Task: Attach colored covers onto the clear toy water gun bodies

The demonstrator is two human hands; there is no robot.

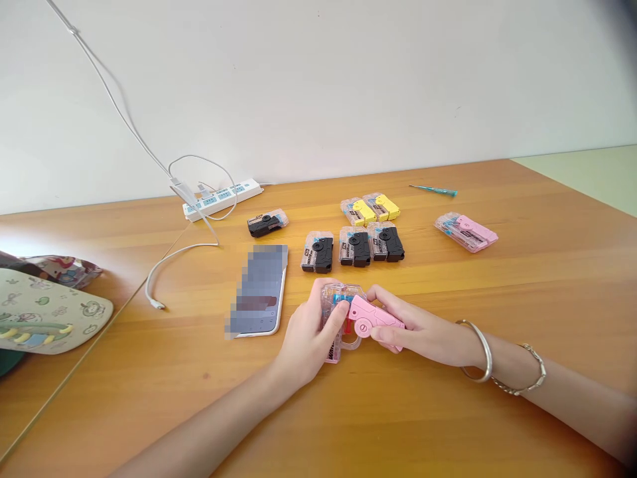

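Note:
Between my hands is a toy water gun (pixel 377 317) with a pink folding half, a clear body, blue parts inside and a red trigger. My left hand (pixel 311 338) is closed around the clear part, its thumb pressed near the blue parts. My right hand (pixel 411 328) grips the pink half, thumb beside the round pivot. The pink half stands at an angle to the clear body, so the toy is partly unfolded. Just beyond lie folded black water guns (pixel 318 252), two yellow ones (pixel 359 211) and, to the right, another pink one (pixel 468 232).
A phone (pixel 261 285) lies left of my hands. Behind it are a single black water gun (pixel 267 222), a white power strip (pixel 223 199) and a loose charging cable (pixel 186 247). A small screwdriver (pixel 434 190) lies near the wall. A patterned bag (pixel 54 309) sits at the left edge.

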